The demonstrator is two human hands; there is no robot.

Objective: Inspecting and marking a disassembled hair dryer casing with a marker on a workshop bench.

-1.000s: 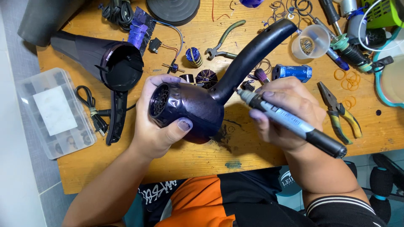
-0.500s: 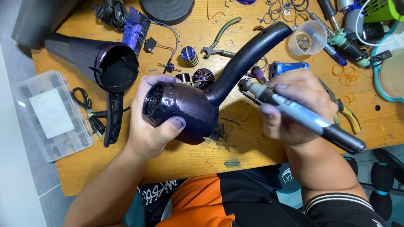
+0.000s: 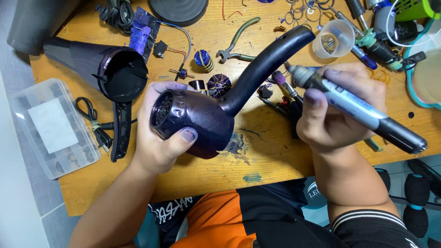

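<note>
**Hair dryer shell held over the bench, driver in the other hand**

The left hand (image 3: pixel 158 138) is wrapped around the rounded rear of a dark purple hair dryer body (image 3: pixel 202 121), thumb pressed on its near side, the grille end facing left and the curved handle rising up and to the right. The body is held just above the wooden tabletop (image 3: pixel 275 156), near its front edge. The right hand (image 3: pixel 337 110) is closed around a grey-and-blue electric screwdriver (image 3: pixel 358 108); its tip points up-left and sits just beside the dryer handle, apart from it as far as the view shows.

Around them lie the parts of a stripped dryer: the separated front barrel (image 3: pixel 105 69) to the left, a small motor coil (image 3: pixel 219 85) just behind the body, green-handled pliers (image 3: pixel 239 43), a clear cup (image 3: pixel 331 42), and a clear compartment box (image 3: pixel 50 126) off the tabletop's left edge.

By the look of it, the work is at the stage of opening or closing the shell, with the tool brought near but not seated. The next move would call for turning the body so a screw hole faces the bit, then lining the tip up squarely while the left hand keeps the shell steady.
</note>
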